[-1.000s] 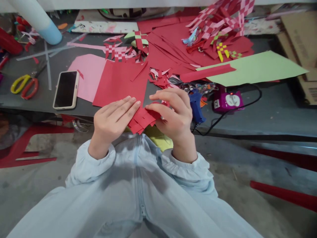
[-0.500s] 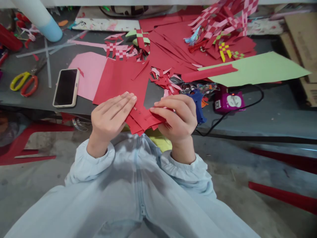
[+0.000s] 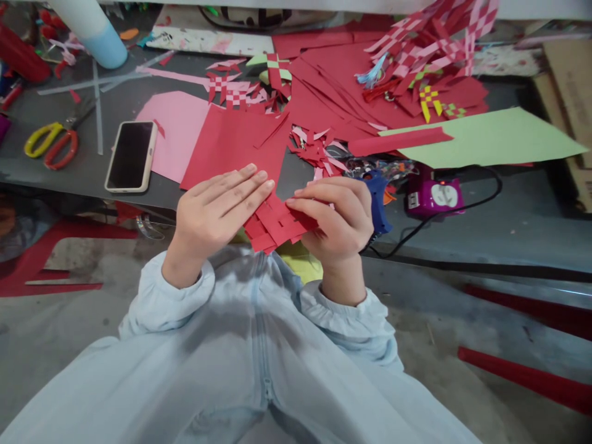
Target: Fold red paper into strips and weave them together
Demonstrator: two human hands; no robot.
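Note:
A small piece of woven red paper strips (image 3: 277, 225) is held between my two hands, just over the table's near edge. My left hand (image 3: 219, 213) lies along its left side with the fingers straight and close together; the thumb is hidden behind the paper. On the other side my right hand (image 3: 340, 216) pinches the weave's right part between bent fingers and thumb. Interlaced strips show on the face of the weave, with loose ends at its lower edge. Behind my left hand lies a flat red paper sheet (image 3: 235, 145).
Scissors (image 3: 50, 145) and a phone (image 3: 132, 156) lie at left by pink paper (image 3: 178, 132). Red and pink scraps (image 3: 317, 151) lie at centre. Behind are checkered woven strips (image 3: 420, 46); at right, green paper (image 3: 499, 139), a purple box (image 3: 435, 194) with a black cable, and cardboard (image 3: 571, 105).
My left hand has shifted slightly right along the paper, and more of the woven strips shows. The right hand keeps its pinch. The whole view has turned a little.

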